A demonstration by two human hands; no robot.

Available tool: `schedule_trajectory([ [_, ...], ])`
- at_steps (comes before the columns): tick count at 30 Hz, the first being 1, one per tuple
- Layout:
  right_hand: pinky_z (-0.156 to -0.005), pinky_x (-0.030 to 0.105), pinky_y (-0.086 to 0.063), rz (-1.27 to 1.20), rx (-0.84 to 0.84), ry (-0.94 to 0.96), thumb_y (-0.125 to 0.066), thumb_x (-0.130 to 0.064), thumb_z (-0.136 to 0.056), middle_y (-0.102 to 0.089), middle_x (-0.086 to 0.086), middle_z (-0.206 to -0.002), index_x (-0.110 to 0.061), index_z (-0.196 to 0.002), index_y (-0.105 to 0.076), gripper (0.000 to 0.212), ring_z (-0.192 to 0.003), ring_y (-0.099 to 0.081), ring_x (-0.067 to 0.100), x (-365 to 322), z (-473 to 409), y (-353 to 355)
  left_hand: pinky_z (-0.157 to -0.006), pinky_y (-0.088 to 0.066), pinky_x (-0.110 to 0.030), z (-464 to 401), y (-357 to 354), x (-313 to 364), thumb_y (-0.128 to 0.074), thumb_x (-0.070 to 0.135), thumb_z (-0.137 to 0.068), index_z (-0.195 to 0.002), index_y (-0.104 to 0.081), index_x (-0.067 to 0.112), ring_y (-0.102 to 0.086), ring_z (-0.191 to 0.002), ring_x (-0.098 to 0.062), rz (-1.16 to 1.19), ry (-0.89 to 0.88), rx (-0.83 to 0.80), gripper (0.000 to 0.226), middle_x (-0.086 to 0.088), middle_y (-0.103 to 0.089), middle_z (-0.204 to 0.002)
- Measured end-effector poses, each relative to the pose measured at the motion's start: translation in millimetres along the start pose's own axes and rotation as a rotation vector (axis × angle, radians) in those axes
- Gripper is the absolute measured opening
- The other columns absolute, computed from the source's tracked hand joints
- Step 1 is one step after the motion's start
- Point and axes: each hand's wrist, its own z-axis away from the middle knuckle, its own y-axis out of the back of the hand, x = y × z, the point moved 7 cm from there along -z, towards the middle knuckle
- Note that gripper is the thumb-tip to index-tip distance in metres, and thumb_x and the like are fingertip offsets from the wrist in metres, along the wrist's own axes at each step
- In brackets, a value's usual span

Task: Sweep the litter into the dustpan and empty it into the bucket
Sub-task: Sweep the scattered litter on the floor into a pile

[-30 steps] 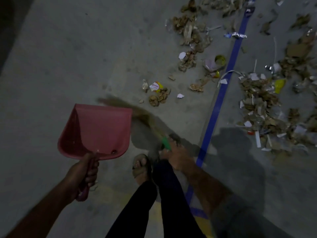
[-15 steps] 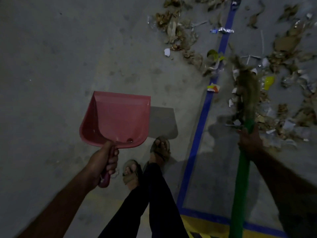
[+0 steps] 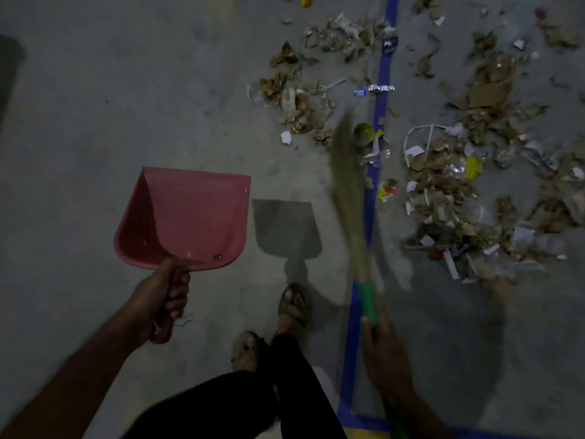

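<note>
My left hand (image 3: 158, 299) grips the handle of a red dustpan (image 3: 186, 217), held above the floor with nothing visible inside it. My right hand (image 3: 384, 353) is closed around the green handle of a broom (image 3: 351, 198), whose blurred straw head points up and away over the blue floor line. Litter (image 3: 452, 191) of brown cardboard scraps, white paper and wrappers lies in a broad heap right of the line. A smaller patch of litter (image 3: 300, 99) lies left of the line, beyond the dustpan. No bucket is in view.
A blue tape line (image 3: 378, 115) runs up the grey concrete floor and turns a corner at the bottom right. My two sandalled feet (image 3: 292, 305) stand between the dustpan and the line. The dustpan's shadow (image 3: 286, 229) falls on the floor beside it.
The broom head has swung from the heap on the right back to the left, over the blue line. The dustpan stays lifted in my left hand. The view has shifted slightly forward.
</note>
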Motion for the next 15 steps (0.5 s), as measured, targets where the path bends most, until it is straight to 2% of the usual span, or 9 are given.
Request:
schedule_trajectory([
  [2,-0.069,0.036,-0.054,0.105,-0.071,0.148,-0.043,-0.044,-0.102,-0.067,0.007,-0.110,-0.037,-0.156,-0.027,0.056,-0.080,-0.066,0.022,-22,8,-39,-0.034,-0.021,-0.017,0,12,18,-0.043,0.039,-0.095,-0.065,-0.037,0.020,-0.018,-0.033,-0.008,-0.006,-0.021,0.017,0.035,0.007,-0.019,-0.048],
  [4,-0.059,0.035,-0.055,0.192,-0.103,0.320,-0.041,-0.046,-0.102,-0.068,0.007,-0.091,-0.035,-0.154,-0.035,0.054,-0.067,-0.063,0.022,-54,8,-70,-0.034,-0.022,-0.017,1,23,29,-0.043,0.039,-0.095,-0.065,-0.037,0.020,-0.017,-0.033,-0.008,-0.003,-0.032,0.036,0.036,0.007,-0.020,-0.047],
  [5,-0.060,0.035,-0.055,0.236,-0.108,0.399,-0.042,-0.043,-0.102,-0.068,0.009,-0.088,-0.033,-0.153,-0.038,0.052,-0.067,-0.063,0.022,-71,0,-86,-0.034,-0.022,-0.017,-1,25,36,-0.043,0.040,-0.095,-0.065,-0.037,0.020,-0.017,-0.033,-0.008,-0.015,-0.033,0.034,0.037,0.008,-0.020,-0.047],
  [6,-0.066,0.035,-0.056,0.294,-0.130,0.445,-0.043,-0.041,-0.102,-0.067,0.011,-0.095,-0.036,-0.153,-0.036,0.052,-0.075,-0.064,0.024,-90,-7,-99,-0.034,-0.022,-0.016,-3,26,40,-0.043,0.041,-0.096,-0.065,-0.038,0.020,-0.018,-0.033,-0.008,-0.022,-0.041,0.031,0.038,0.008,-0.020,-0.047],
  [7,-0.075,0.038,-0.055,0.342,-0.196,0.460,-0.042,-0.041,-0.102,-0.064,0.012,-0.106,-0.042,-0.155,-0.025,0.055,-0.087,-0.064,0.026,-105,-14,-111,-0.035,-0.022,-0.016,-1,27,39,-0.043,0.042,-0.097,-0.064,-0.038,0.020,-0.018,-0.033,-0.008,-0.022,-0.035,0.034,0.039,0.007,-0.020,-0.047],
  [9,-0.086,0.043,-0.053,0.362,-0.377,0.368,-0.040,-0.040,-0.103,-0.060,0.011,-0.115,-0.047,-0.155,-0.012,0.059,-0.098,-0.061,0.029,-123,-43,-136,-0.035,-0.022,-0.015,-11,28,42,-0.043,0.044,-0.097,-0.065,-0.040,0.019,-0.017,-0.033,-0.008,-0.043,-0.025,0.035,0.041,0.007,-0.020,-0.048],
  [10,-0.087,0.043,-0.052,0.368,-0.402,0.346,-0.040,-0.039,-0.104,-0.060,0.012,-0.116,-0.044,-0.156,-0.014,0.059,-0.100,-0.061,0.031,-130,-50,-136,-0.035,-0.022,-0.015,-11,28,37,-0.043,0.044,-0.097,-0.065,-0.040,0.019,-0.017,-0.033,-0.008,-0.043,-0.018,0.034,0.040,0.006,-0.019,-0.048],
  [12,-0.086,0.041,-0.051,0.365,-0.375,0.259,-0.040,-0.036,-0.104,-0.062,0.014,-0.115,-0.038,-0.156,-0.022,0.055,-0.101,-0.062,0.034,-141,-86,-136,-0.036,-0.022,-0.015,-31,27,39,-0.042,0.044,-0.097,-0.066,-0.039,0.019,-0.017,-0.033,-0.008,-0.025,-0.006,0.011,0.040,0.006,-0.020,-0.048],
  [15,-0.070,0.035,-0.051,0.290,-0.291,0.087,-0.041,-0.038,-0.104,-0.058,0.006,-0.093,-0.038,-0.149,-0.032,0.046,-0.085,-0.061,0.027,-131,-147,-113,-0.035,-0.022,-0.016,-57,28,42,-0.042,0.046,-0.097,-0.068,-0.039,0.019,-0.017,-0.032,-0.008,-0.020,0.020,-0.007,0.040,0.006,-0.020,-0.048],
])
